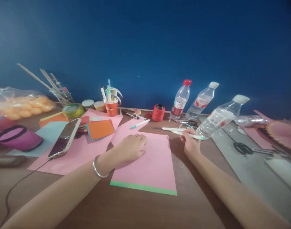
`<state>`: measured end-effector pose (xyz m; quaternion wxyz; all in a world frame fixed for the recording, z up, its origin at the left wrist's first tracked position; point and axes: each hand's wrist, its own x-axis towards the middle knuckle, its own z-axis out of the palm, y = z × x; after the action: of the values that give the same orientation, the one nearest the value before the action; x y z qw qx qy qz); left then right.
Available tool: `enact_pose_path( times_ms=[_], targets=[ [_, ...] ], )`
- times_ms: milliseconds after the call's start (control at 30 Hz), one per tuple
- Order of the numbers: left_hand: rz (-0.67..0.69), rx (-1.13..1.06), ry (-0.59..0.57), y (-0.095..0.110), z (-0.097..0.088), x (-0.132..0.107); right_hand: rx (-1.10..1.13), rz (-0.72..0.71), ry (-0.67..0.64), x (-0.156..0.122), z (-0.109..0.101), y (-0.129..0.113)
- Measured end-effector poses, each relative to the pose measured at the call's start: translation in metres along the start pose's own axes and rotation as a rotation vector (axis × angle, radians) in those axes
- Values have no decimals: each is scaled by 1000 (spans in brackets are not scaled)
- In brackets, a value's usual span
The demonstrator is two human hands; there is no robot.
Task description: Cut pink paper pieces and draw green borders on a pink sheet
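My left hand [131, 148] lies flat over the upper left of a pink sheet of paper [147, 168], its fingers slightly curled at the ends. A green strip [143, 187] runs along the sheet's near edge. To the right of the sheet, my right hand [191, 143] is closed round a white marker [195, 136] with a green end, held just above the table. Beyond that hand lies another white pen [170, 129]. A marker with a teal end [140, 124] rests behind the left hand on more pink paper.
Three water bottles [180, 101] stand at the back right, near a red spool [158, 113]. A red paper cup [111, 108] holds pens. A phone [64, 140] with a cable leans at left, by an orange card [101, 129]. Black-handled scissors [243, 148] lie at right.
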<state>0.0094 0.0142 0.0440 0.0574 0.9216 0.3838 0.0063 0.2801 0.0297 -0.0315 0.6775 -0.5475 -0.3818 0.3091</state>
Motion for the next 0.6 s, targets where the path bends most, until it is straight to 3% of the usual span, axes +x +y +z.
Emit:
enact_pose_path(
  times_ms=[267, 433, 600],
  targets=[
    [-81, 36, -16, -18, -7, -23, -93, -76, -23, -2, -2, -1],
    [-76, 13, -14, -27, 6, -46, -134, -118, -55, -3, 0, -1],
    [-64, 32, -37, -18, 19, -67, -195, -188, -126, -5, -4, -14]
  ],
)
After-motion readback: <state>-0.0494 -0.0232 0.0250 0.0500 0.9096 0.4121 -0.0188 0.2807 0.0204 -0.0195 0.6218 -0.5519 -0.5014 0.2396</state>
